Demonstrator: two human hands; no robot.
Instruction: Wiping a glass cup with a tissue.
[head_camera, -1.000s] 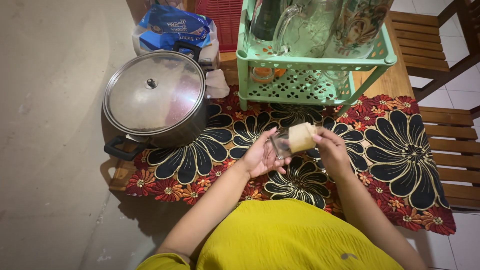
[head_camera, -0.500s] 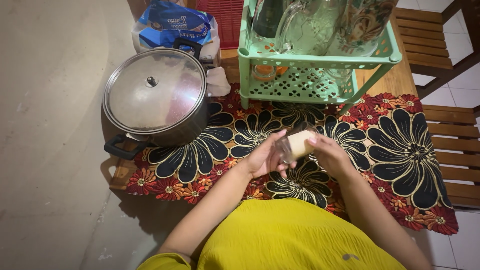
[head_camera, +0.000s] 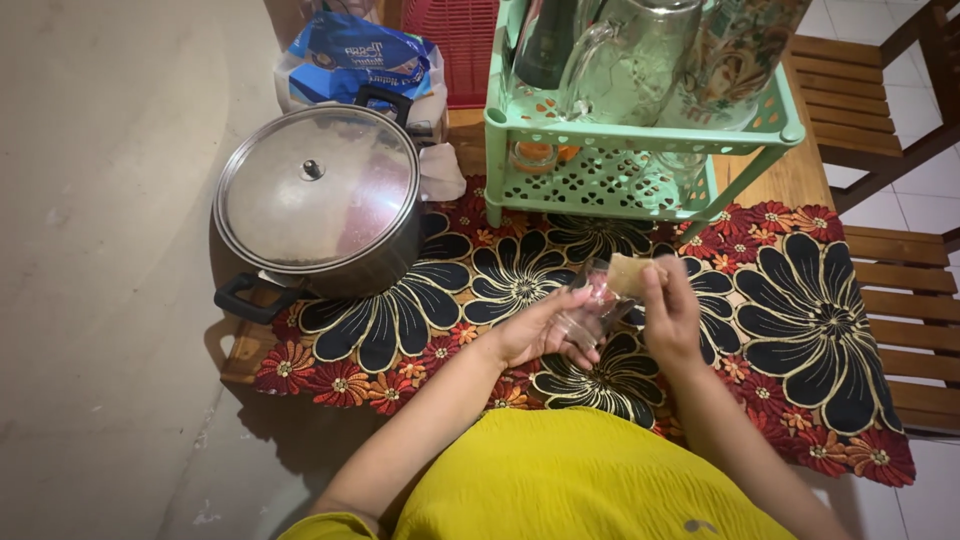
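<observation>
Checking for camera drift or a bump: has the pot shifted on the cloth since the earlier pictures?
No. The pot sits at the same corner of the cloth, left of the green rack.

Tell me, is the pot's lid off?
No, the lid sits flat on the pot, covering its whole mouth.
</observation>
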